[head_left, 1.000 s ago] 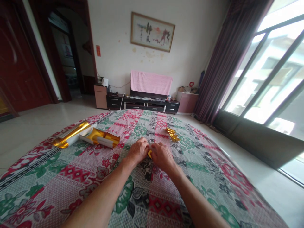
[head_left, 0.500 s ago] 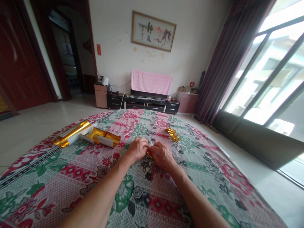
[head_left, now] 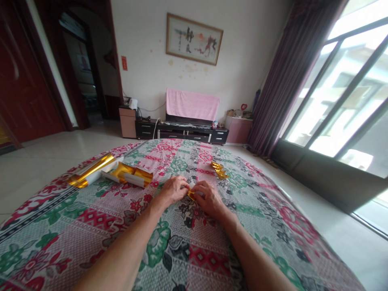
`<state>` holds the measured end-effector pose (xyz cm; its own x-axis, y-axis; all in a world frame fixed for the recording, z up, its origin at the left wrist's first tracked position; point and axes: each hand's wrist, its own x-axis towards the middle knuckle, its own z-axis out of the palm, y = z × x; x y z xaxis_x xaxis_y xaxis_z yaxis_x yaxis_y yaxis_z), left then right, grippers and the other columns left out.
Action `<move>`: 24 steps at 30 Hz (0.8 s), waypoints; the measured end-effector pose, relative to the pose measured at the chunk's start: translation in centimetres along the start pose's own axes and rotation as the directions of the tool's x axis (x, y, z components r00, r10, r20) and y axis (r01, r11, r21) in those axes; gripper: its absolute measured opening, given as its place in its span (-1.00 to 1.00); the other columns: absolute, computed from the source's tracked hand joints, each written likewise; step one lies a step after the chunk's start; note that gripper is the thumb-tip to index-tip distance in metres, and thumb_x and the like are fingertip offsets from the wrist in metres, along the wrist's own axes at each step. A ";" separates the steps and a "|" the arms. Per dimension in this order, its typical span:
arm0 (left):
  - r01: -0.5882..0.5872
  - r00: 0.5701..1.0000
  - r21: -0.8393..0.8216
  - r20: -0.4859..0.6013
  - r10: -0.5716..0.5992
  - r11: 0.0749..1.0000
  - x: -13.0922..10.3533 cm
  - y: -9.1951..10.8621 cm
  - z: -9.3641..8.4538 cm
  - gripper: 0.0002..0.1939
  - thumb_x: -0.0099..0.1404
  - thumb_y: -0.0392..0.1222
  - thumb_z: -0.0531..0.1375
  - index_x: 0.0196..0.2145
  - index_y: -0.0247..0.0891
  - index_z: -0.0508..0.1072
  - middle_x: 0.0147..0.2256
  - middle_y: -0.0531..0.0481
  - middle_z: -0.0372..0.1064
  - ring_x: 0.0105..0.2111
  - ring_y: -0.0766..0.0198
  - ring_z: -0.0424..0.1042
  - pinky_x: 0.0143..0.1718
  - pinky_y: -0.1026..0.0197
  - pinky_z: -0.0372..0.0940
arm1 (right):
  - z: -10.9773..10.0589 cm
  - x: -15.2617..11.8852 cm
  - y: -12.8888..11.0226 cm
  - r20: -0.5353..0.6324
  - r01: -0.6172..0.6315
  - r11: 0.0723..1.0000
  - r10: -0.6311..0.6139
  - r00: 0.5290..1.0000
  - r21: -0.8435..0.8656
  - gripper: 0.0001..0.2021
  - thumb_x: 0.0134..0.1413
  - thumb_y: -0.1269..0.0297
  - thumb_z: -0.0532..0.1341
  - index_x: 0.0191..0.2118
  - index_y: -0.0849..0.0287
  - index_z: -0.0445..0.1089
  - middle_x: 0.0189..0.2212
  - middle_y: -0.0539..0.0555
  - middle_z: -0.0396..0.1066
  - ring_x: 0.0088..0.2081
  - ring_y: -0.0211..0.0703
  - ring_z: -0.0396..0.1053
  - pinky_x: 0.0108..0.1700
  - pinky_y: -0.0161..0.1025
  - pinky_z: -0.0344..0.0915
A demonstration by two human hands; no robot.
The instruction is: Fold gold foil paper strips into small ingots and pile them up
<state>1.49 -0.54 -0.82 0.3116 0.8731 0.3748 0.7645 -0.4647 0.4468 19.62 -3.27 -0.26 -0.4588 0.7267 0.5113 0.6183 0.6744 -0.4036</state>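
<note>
Between my two hands, low over the patterned cloth, is a small piece of gold foil paper point(head_left: 191, 194) with a pale edge. My left hand point(head_left: 175, 190) pinches its left side with bent fingers. From the right, my right hand point(head_left: 208, 198) grips the other side, thumb and fingers pressed together. Much of the piece is hidden by the fingers. Folded gold shapes point(head_left: 220, 170) lie beyond my right hand. To the left rest a gold foil roll point(head_left: 93, 169) and a partly curled gold sheet point(head_left: 130, 175) with white undersides.
A floral cloth point(head_left: 169, 250) covers the round-edged table. Past its far edge stand a low black cabinet point(head_left: 172, 133) and something draped with a pink cloth point(head_left: 192, 104). A purple curtain point(head_left: 291, 72) and large window are on the right.
My hands have shifted slightly, and more of the gold piece shows between the fingers. The foil roll, sheet and folded shapes have stayed in place on the cloth.
</note>
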 end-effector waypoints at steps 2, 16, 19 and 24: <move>0.006 1.000 0.000 0.001 -0.006 1.000 0.0 0.2 0.0 -0.83 0.06 -0.21 0.15 -0.40 -0.13 0.55 -0.12 -0.01 0.37 -0.14 0.17 0.33 -0.02 0.13 0.19 | -0.1 -0.2 0.1 -0.010 0.023 0.999 -0.023 1.000 0.024 -0.84 -0.04 0.47 0.15 -0.34 0.12 0.44 -0.27 0.04 0.31 -0.21 -0.23 0.27 -0.12 -0.27 0.17; -0.014 1.000 0.024 -0.010 0.014 1.000 0.0 0.2 0.0 -0.84 0.06 -0.25 0.15 -0.40 -0.15 0.53 -0.16 -0.02 0.39 -0.13 0.19 0.33 -0.02 0.15 0.19 | -0.9 -1.1 -0.3 0.089 0.140 0.990 -0.138 0.986 -0.010 -0.64 -0.13 0.59 0.07 -0.30 0.07 0.49 -0.33 0.02 0.36 -0.27 -0.28 0.30 -0.16 -0.31 0.21; -0.011 1.000 0.018 -0.016 0.011 1.000 0.0 0.1 0.1 -0.85 0.06 -0.24 0.16 -0.41 -0.16 0.54 -0.13 -0.03 0.38 -0.13 0.19 0.33 -0.02 0.16 0.18 | -0.9 -1.2 -0.6 0.081 0.119 0.993 -0.118 0.990 -0.001 -0.68 -0.18 0.58 0.07 -0.38 0.10 0.49 -0.35 0.02 0.37 -0.30 -0.28 0.32 -0.20 -0.34 0.23; -0.024 1.000 0.019 -0.019 0.025 1.000 0.1 0.0 0.2 -0.84 0.05 -0.27 0.15 -0.42 -0.17 0.53 -0.19 -0.02 0.41 -0.17 0.20 0.36 -0.05 0.17 0.20 | -1.3 -1.3 -1.0 0.058 0.052 0.997 -0.055 0.997 0.055 -0.76 -0.19 0.55 0.11 -0.40 0.17 0.46 -0.36 0.03 0.35 -0.34 -0.29 0.31 -0.23 -0.34 0.25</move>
<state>1.67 -0.43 -0.97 0.3199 0.8585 0.4009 0.7671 -0.4830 0.4222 20.40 -5.09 0.47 -0.5289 0.6946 0.4877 0.5572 0.7176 -0.4178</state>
